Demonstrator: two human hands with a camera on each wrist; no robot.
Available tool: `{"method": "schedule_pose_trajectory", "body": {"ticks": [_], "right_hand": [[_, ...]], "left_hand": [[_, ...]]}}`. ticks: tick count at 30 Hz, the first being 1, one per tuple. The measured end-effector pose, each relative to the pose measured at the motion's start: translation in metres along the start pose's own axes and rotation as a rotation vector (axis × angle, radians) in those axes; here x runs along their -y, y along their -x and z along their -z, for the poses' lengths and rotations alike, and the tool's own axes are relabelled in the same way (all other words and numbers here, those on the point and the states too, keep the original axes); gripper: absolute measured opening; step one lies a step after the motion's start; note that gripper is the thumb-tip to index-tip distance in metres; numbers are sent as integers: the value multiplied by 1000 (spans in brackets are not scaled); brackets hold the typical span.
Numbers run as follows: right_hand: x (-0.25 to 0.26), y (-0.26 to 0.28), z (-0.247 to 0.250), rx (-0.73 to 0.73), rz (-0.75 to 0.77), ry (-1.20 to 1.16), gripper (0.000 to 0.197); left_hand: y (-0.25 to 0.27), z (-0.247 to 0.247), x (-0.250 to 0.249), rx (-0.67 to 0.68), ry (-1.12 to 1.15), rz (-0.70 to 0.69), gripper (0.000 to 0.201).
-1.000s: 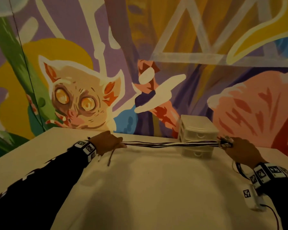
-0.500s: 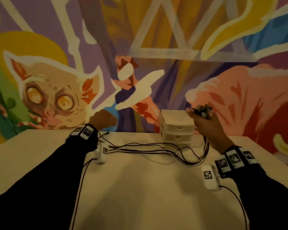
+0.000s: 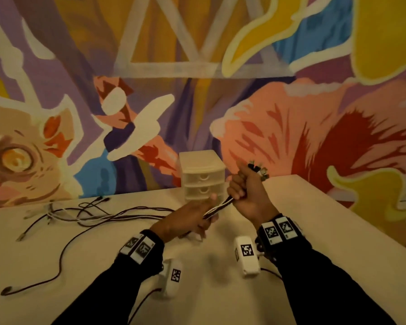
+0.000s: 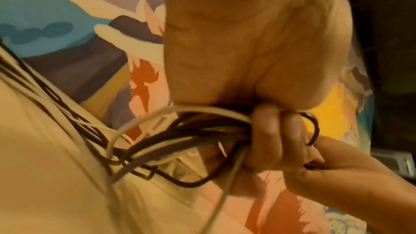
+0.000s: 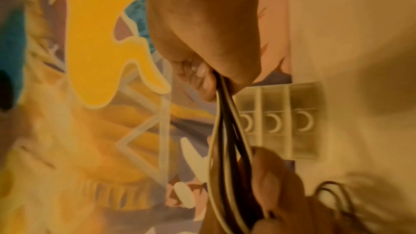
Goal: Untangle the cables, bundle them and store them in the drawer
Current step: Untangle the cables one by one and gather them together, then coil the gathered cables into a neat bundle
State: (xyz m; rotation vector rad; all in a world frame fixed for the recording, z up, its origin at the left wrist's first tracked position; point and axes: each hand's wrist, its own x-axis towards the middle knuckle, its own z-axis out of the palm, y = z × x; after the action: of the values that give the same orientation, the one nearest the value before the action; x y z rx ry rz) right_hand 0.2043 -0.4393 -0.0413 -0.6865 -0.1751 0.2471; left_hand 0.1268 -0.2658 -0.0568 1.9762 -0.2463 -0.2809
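Observation:
Several black and white cables (image 3: 131, 213) lie slack across the table's left half and run into my hands. My right hand (image 3: 239, 186) is raised in a fist in front of the drawer unit and grips the gathered cables, with their plugs (image 3: 257, 168) sticking out above it. My left hand (image 3: 209, 214) is just below and left of the right and curls round the same strands (image 4: 202, 131). In the right wrist view the cables (image 5: 223, 122) hang from my right fingers (image 5: 198, 77). The small white three-drawer unit (image 3: 202, 177) stands against the wall with all its drawers closed.
A painted mural wall runs along the back of the pale table (image 3: 314, 219). One dark cable (image 3: 59, 261) curves toward the front left edge. White camera modules (image 3: 246, 254) hang at my wrists. The table's right edge is close to my right arm.
My left hand has let go at the far left and come right to grip the cables just under my right hand. The cables now lie loose on the table.

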Motion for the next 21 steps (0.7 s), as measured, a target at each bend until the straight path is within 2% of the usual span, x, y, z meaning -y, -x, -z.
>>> {"method": "schedule_pose_trajectory", "body": {"ticks": [1,5,7,9,10,12,14,15,17,19,21], "right_hand": [[-5,0,13,-33,-26,4,54],[-30,-2,45,-89,-72,16,46],[-41,-3,53,-99,-79,33,47],[-53,-3,57,-108,-70,88,45],[-58,-4,58,-117,-58,130,45],[-66,-5,57,-126,-31,224,46],[-69,-6,55,-124,-7,313,46],[-69,-5,56,-120,3,344,46],[-70,-1,57,-119,20,376,42],[-71,1,57,-143,46,443,29],[-71,1,57,-194,63,553,19]], "left_hand": [[-2,2,8,1,-53,23,69],[-17,25,39,-108,-631,87,79],[-19,37,49,-141,-796,135,82],[-26,50,56,-160,-922,161,66],[-30,55,55,-176,-925,131,56],[-41,54,46,-258,-772,-57,49],[-51,34,21,-343,-577,-251,40],[-55,20,3,-342,-512,-297,36],[-60,-6,-30,-283,-467,-319,43],[-67,-22,-47,-220,-529,-332,47],[-71,-29,-49,-177,-558,-350,41]]}}
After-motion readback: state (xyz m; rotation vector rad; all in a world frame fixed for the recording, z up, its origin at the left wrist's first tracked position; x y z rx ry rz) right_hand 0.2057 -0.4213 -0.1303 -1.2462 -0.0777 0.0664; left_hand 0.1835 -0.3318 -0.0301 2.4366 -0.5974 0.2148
